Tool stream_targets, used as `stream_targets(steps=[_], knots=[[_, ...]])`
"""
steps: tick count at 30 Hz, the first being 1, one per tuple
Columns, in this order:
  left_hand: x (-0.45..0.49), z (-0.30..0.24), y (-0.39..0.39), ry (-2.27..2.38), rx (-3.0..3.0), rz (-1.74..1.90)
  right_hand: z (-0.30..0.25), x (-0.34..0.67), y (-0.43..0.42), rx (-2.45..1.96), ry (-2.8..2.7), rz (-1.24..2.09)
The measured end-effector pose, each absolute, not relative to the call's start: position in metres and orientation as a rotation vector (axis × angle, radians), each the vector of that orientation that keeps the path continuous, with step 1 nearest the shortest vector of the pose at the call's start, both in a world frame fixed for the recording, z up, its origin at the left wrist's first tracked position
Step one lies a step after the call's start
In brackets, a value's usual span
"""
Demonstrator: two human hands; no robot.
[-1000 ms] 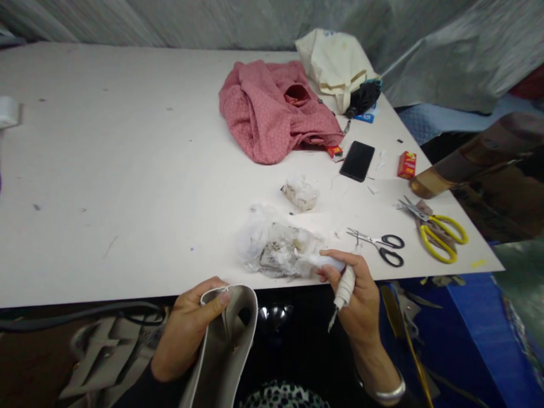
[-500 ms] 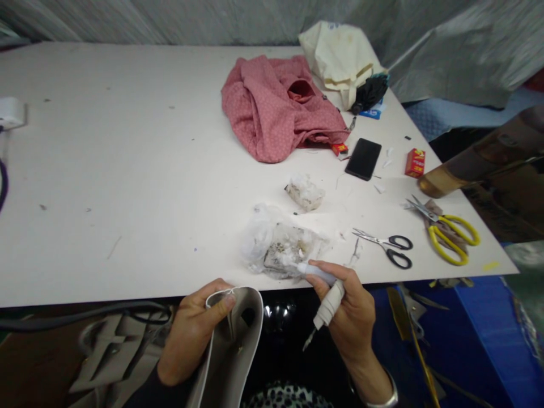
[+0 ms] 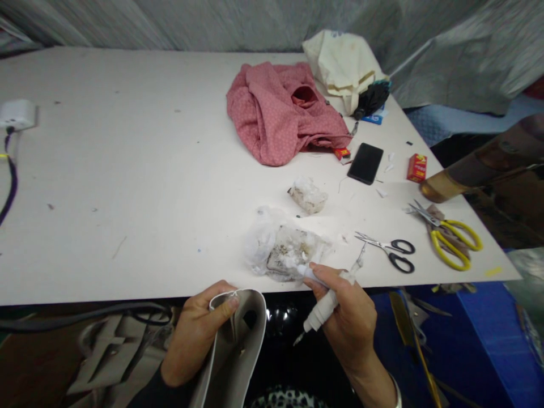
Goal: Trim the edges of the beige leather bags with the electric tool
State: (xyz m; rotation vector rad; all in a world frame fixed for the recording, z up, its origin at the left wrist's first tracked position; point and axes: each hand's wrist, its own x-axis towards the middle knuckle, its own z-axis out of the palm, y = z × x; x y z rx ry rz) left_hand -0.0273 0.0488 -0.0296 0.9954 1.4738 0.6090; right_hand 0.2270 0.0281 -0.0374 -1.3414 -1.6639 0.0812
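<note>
My left hand point(image 3: 198, 326) is closed on the rim of a grey-beige leather bag point(image 3: 255, 334), thumb inside the opening. The bag's mouth faces up and its lower part runs out of view. In my right hand point(image 3: 351, 323) are a slim white tube point(image 3: 311, 275), pinched at the fingertips, and a thin tool with a white-wrapped handle point(image 3: 323, 310), its narrow tip pointing down and left. The white tube's end is at a dirty, white-crusted pad point(image 3: 289, 249) on crumpled clear plastic point(image 3: 258, 241); whether they touch I cannot tell.
Black-handled scissors point(image 3: 393, 252) and yellow-handled scissors point(image 3: 450, 238) lie at the right. Behind are a white-crusted block point(image 3: 308, 195), a phone point(image 3: 365, 163), a small red box point(image 3: 417, 168), pink cloth point(image 3: 272, 113) and a cream bag point(image 3: 340, 62). A brown cylindrical arm point(image 3: 480, 164) overhangs the right edge.
The wrapped tool has turned in my right hand, so its tip sits further left and its upper end shows above the fingers. My left hand keeps its hold. The view has shifted slightly.
</note>
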Motion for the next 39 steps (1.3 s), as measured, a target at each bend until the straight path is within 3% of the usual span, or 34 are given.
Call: stream_targets(steps=[39], knots=[[-0.0260, -0.0248, 0.0497, 1.481, 1.041, 0.608, -0.0422, 0.2274, 0.0328, -1.459, -1.563, 0.153]])
